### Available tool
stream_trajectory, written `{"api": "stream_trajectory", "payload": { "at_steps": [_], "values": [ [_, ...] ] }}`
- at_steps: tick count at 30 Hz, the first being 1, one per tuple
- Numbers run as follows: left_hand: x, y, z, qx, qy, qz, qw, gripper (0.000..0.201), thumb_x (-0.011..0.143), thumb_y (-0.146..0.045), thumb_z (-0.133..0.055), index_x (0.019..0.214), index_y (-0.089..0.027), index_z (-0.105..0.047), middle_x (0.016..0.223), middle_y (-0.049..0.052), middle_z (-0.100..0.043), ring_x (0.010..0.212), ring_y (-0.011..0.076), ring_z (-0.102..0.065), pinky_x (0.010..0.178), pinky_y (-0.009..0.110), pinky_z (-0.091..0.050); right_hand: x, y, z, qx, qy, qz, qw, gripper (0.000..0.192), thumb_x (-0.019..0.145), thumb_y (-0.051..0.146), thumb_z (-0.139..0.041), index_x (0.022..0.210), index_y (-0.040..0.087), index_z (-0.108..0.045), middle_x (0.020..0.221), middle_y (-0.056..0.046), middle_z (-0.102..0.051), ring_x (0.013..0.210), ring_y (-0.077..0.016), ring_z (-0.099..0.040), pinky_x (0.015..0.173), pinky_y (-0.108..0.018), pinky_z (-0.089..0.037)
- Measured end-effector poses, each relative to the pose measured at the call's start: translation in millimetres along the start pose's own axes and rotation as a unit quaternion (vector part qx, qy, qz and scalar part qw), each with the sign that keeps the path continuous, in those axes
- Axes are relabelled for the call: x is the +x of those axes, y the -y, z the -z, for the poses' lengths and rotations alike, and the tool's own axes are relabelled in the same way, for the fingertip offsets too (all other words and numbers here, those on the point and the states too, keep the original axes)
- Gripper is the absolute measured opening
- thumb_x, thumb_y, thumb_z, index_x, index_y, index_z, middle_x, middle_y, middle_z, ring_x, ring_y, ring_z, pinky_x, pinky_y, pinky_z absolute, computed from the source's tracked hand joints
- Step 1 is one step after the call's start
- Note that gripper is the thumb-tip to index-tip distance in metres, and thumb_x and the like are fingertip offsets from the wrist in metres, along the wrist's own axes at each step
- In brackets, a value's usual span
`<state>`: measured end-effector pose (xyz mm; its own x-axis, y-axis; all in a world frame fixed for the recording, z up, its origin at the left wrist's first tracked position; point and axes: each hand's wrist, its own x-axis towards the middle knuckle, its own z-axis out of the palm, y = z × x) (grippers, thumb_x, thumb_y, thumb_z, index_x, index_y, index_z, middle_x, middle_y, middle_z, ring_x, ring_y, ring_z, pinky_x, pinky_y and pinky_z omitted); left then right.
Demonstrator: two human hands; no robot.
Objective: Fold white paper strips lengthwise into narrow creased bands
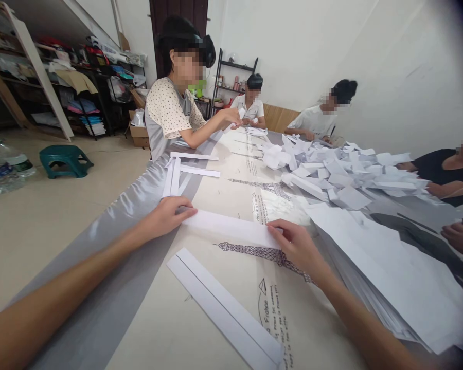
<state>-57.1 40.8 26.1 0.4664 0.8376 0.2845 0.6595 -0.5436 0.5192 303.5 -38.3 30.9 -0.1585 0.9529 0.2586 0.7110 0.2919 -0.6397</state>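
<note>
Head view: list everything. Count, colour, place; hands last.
tablecloth: 1, cream and grey, centre
paper strip: 1, white, mid-view
lined strip: 1, white, front centre
loose strips: 3+, white, centre left
paper stack: 1, white, right front
paper pieces: many, white, heaped right
people: 4+, pale or black tops, left, back, right
headset: 1+, black, on nearest person
stool: 1, green, left
bottles: 2+, clear, far left
box: 1, brown, left back
shelving: 2+, brown and black, left, back
door: 1, dark brown, back
walls: several, white, back and right
floor: 1, beige, left
left hand: 1, bare, paper strip's left end
right hand: 1, bare, paper strip's right end
</note>
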Motion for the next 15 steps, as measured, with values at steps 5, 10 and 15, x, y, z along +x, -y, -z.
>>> {"api": "stream_trajectory", "payload": {
  "at_steps": [5,10,15],
  "values": [
    [-2,-4,-5.7,-0.021,-0.008,0.013,1.0,0.032,0.097,-0.047,-0.051,0.091,-0.021,-0.066,0.094,0.003,-0.072,0.09,0.0223,-0.065,0.083,0.032,-0.048,1,-9,-5,-0.033,0.017,-0.032,0.999,0.028,0.098,0.042,-0.051,0.098,0.023,-0.071,0.093,-0.005,-0.074,0.066,-0.0193,-0.059,0.063,-0.035,-0.05],
    [-7,1,-22.0,0.063,0.006,-0.05,0.997,0.026,0.1,-0.037,-0.042,0.101,-0.02,-0.062,0.108,0.007,-0.062,0.109,0.0248,-0.058,0.095,0.038,-0.047,-3,-13,-12,-0.093,0.046,-0.005,0.995,0.023,0.099,0.034,-0.05,0.096,0.023,-0.07,0.105,-0.008,-0.069,0.087,-0.023,-0.066,0.072,-0.038,-0.055],
    [-6,-6,-26.6,0.109,0.016,-0.121,0.986,0.032,0.104,-0.022,-0.033,0.097,-0.02,-0.064,0.105,0.007,-0.062,0.101,0.0227,-0.058,0.092,0.038,-0.047,-8,-6,-11,-0.121,0.097,0.107,0.982,0.021,0.101,0.031,-0.052,0.113,0.027,-0.07,0.12,-0.008,-0.061,0.1,-0.0227,-0.065,0.081,-0.039,-0.056]
  ]
}}
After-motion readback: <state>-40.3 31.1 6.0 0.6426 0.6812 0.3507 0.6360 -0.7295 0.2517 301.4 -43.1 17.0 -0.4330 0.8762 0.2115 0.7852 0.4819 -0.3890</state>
